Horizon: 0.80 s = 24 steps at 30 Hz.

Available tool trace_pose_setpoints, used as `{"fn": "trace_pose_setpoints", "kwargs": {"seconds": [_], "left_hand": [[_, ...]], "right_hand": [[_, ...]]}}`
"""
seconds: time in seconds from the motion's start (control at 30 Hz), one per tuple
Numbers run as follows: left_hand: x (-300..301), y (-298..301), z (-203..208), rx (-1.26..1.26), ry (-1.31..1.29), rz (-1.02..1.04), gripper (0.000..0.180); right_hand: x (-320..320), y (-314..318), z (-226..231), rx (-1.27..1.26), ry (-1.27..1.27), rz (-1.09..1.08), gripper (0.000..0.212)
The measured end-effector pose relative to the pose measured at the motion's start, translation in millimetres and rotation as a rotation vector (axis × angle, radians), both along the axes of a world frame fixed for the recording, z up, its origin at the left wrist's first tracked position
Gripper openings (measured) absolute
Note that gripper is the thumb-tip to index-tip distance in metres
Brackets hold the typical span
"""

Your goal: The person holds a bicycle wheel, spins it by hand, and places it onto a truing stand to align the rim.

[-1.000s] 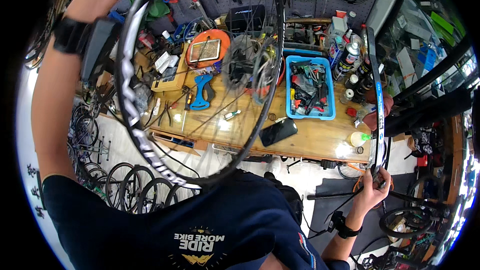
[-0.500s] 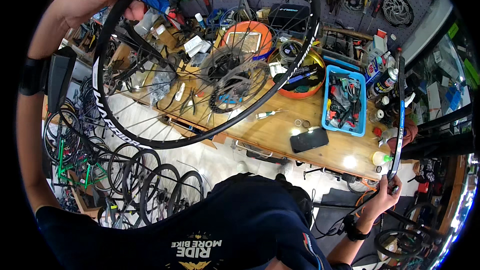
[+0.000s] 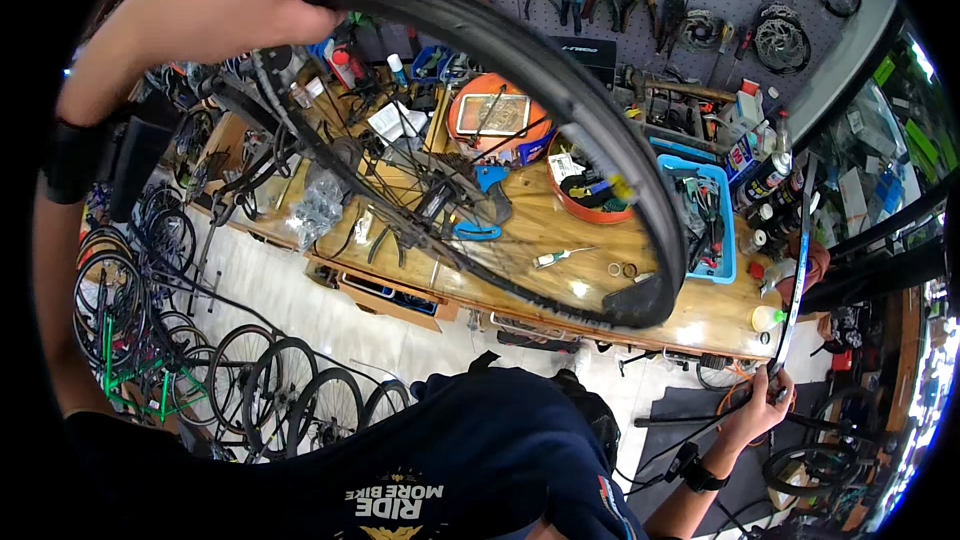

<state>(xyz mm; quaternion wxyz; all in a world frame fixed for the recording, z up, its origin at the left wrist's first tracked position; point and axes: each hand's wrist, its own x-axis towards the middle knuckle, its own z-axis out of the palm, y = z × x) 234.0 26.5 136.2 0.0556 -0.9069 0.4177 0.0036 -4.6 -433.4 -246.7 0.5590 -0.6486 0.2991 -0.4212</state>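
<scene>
1. Left hand (image 3: 240,10), raised high, clamped over the rim of a spoked bicycle wheel (image 3: 560,90) hanging above the wooden worktop (image 3: 560,230). Best kept gripped firmly, fingers clear of the spokes.
2. Below the wheel: orange bowl (image 3: 590,205) and blue tray (image 3: 725,240) of small parts. Wise to hold the wheel well clear of them.
3. Right hand (image 3: 755,410), low at the worktop's edge, closed on the bottom of a second thin rim (image 3: 797,270) standing upright. Worth keeping vertical and steady.
</scene>
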Motion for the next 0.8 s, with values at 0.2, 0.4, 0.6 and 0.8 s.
{"fn": "trace_pose_setpoints", "kwargs": {"seconds": [0.2, 0.4, 0.6, 0.8], "left_hand": [[3.7, 14.6, -4.5, 0.119, -0.260, -0.137, 0.029], [-11.5, 21.3, -24.3, 0.040, -0.117, 0.005, 0.026], [-29.8, 14.2, -42.2, -0.065, -0.202, 0.019, 0.024], [-49.5, 6.2, -66.2, 0.064, -0.272, -0.026, 0.015]], "right_hand": [[11.9, -3.8, -3.5, -0.038, 0.030, 0.016, 0.022], [30.3, -19.9, -7.8, 0.076, 0.029, 0.129, 0.022], [73.2, -31.9, -5.1, 0.192, -0.060, 0.345, 0.020], [121.9, -8.0, 16.0, 0.359, -0.135, 0.593, 0.018]]}}
